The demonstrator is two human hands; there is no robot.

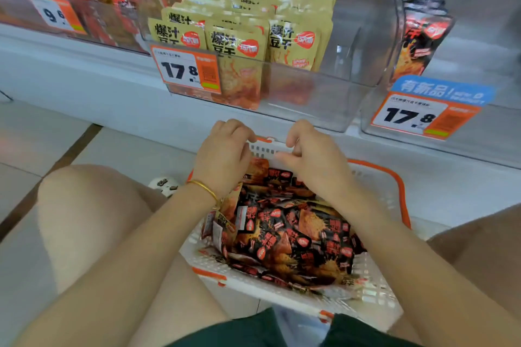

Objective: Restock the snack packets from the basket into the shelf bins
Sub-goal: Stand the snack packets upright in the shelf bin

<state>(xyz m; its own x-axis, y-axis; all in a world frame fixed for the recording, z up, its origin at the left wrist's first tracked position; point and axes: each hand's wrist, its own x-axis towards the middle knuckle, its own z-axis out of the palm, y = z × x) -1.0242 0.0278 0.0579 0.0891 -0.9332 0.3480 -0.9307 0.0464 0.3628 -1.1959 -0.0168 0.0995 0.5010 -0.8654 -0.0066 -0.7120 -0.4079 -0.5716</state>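
Both hands are hanging over the far edge of the basket (265, 148), fingers curled under. The left hand (225, 155) is sitting at the far-left part of the rim, with the right hand (313, 159) just beside it. Whether either is gripping a packet cannot be told. The snack packets (290, 234) are lying heaped in the basket, below the fingers and nearer the person. Tan packets (236, 39) are standing in the clear shelf bin (310, 98) above.

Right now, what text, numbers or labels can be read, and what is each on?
"17.8": middle bin price tag
"17.8": right bin price tag
"有新品": blue sign above that tag
"9.6": left price tag, partly blurred
"爆汁豆干": tan packets
Small print on tags and basket packets: too blurred to read.
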